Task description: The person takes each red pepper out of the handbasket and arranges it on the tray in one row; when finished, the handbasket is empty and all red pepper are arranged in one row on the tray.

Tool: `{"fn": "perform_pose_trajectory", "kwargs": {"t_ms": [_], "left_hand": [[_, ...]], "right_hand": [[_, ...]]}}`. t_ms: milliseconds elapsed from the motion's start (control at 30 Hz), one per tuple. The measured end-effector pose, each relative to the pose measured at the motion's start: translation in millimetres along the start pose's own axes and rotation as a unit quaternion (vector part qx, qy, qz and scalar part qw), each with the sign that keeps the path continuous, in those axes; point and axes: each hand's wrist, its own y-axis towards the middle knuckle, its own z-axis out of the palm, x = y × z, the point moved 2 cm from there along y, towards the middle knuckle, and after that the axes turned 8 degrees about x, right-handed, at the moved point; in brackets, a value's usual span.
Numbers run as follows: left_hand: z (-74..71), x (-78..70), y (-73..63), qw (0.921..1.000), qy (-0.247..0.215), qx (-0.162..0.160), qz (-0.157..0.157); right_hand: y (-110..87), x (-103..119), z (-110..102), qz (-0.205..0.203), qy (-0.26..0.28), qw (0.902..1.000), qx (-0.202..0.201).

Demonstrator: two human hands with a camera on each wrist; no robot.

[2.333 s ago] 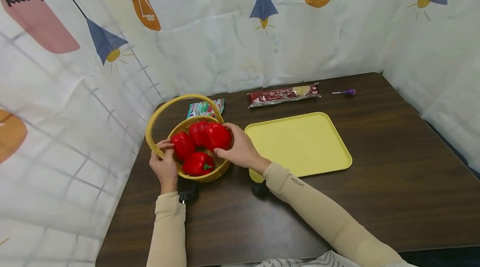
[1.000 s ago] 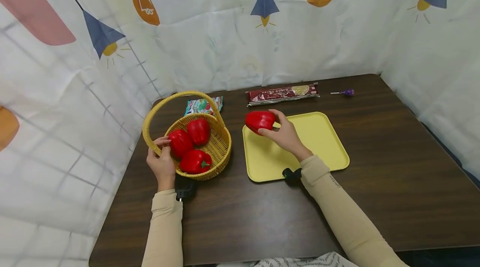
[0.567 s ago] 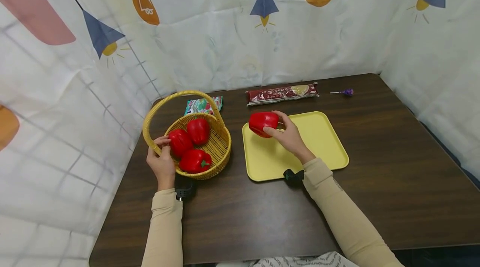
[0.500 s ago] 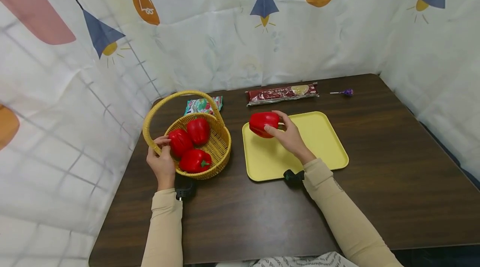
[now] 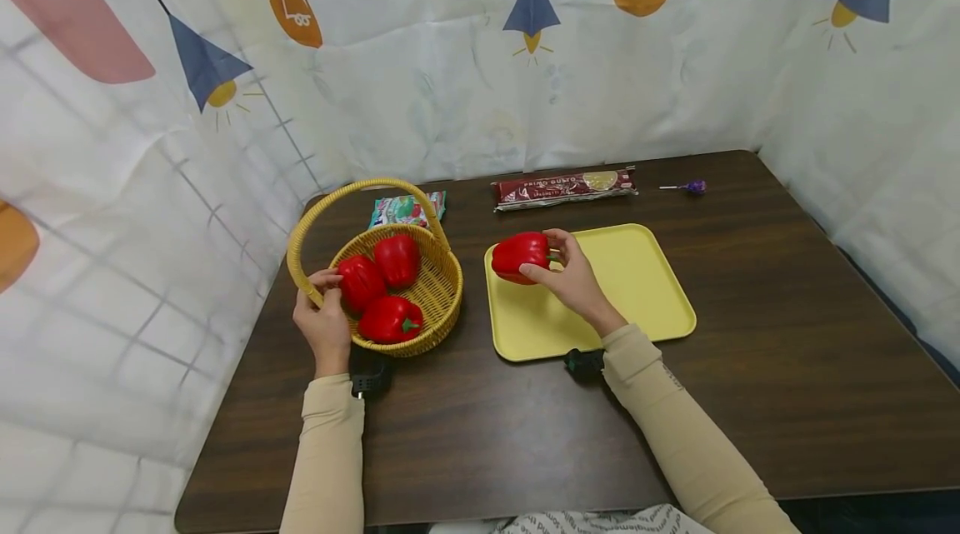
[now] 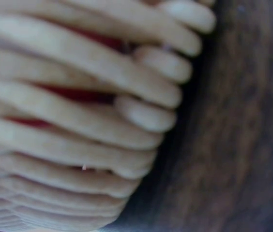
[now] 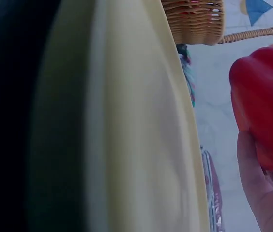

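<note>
My right hand (image 5: 573,280) holds a red bell pepper (image 5: 520,257) by its stem end, fingers and thumb around it. The pepper is over the left part of a yellow tray (image 5: 637,301); in the right wrist view a gap shows between the pepper (image 7: 262,106) and the tray's edge. At the left, my left hand (image 5: 324,330) grips the yellow wicker basket (image 5: 442,309) where its handle meets the rim. Three more red bell peppers (image 5: 392,319) lie inside. Close up, the left wrist view shows only the basket's weave (image 6: 68,96) and dark wood, not the hand.
Behind the basket lies a small colourful packet (image 5: 408,209). A red spaghetti pack (image 5: 564,188) lies beyond the tray, with a purple lollipop (image 5: 693,187) to its right. The dark wooden table (image 5: 465,442) is bordered by printed white curtains (image 5: 420,84) at the back and sides.
My right hand has lifted one bell pepper out of the basket and carried it right, over the tray. In the last half second it drifted slightly left and nearer. My left hand stays on the basket.
</note>
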Motion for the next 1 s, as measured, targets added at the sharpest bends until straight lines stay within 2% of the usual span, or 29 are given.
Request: {"fn": "perform_pose_trajectory", "kwargs": {"t_ms": [133, 267, 467, 733, 900, 1000], "left_hand": [[-0.3, -1.2, -0.2, 1.0, 0.002, 0.001, -0.001], [-0.5, -2.1, -0.5, 1.0, 0.001, 0.001, -0.004], [0.5, -1.8, -0.4, 0.9999, -0.01, 0.002, 0.0], [2.0, -1.1, 0.5, 0.9995, -0.029, -0.005, 0.006], [1.7, -1.4, 0.2, 0.9996, -0.029, -0.003, -0.002], [1.8, -1.8, -0.2, 0.9996, -0.027, -0.003, -0.006]], "right_hand": [[1.0, -1.7, 0.5, -0.013, -0.017, 0.9998, -0.006], [1.1, -2.7, 1.9, -0.026, -0.057, 0.9981, 0.001], [1.5, -6.8, 6.2, -0.024, -0.112, 0.9934, 0.01], [3.0, -8.9, 9.1, -0.026, -0.157, 0.9872, 0.013], [4.0, -10.2, 11.9, -0.041, -0.194, 0.9795, 0.039], [3.1, -9.1, 14.2, -0.047, -0.198, 0.9771, 0.062]]}}
